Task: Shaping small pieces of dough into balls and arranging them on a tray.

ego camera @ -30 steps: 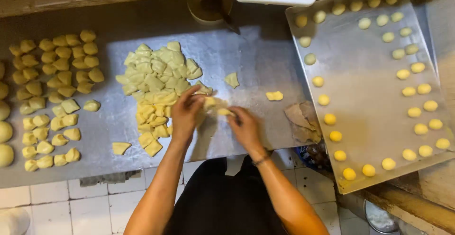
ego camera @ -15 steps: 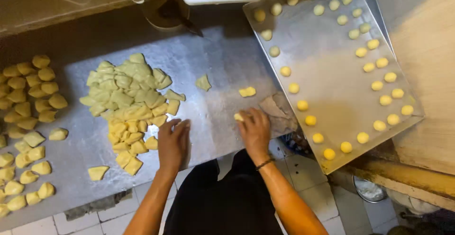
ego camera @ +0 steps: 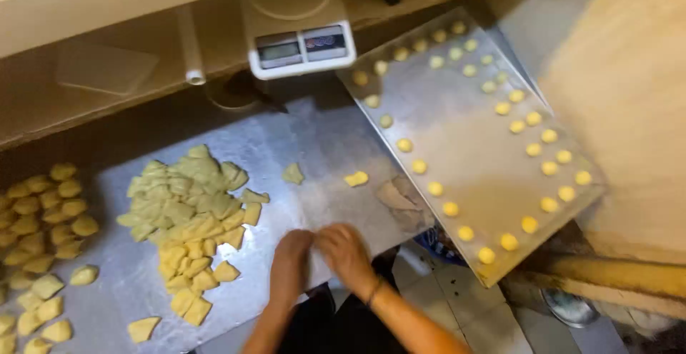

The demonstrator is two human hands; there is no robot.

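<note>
Left hand (ego camera: pixel 291 254) and right hand (ego camera: pixel 344 248) touching at worktop (ego camera: pixel 321 147) edge, fingers curled together, contents hidden by blur, dough pieces (ego camera: pixel 189 215) at 9 o'clock, tray (ego camera: pixel 464 147) of balls at 2 o'clock

free: bare table (ego camera: pixel 325 157) straight ahead of the hands (ego camera: pixel 321 254) | left: pile of dough pieces (ego camera: pixel 189 215) close by | ahead: two loose pieces (ego camera: pixel 325 177) | right: tray (ego camera: pixel 464 147) rim near | far ahead: scale (ego camera: pixel 296 29) blocks
</note>
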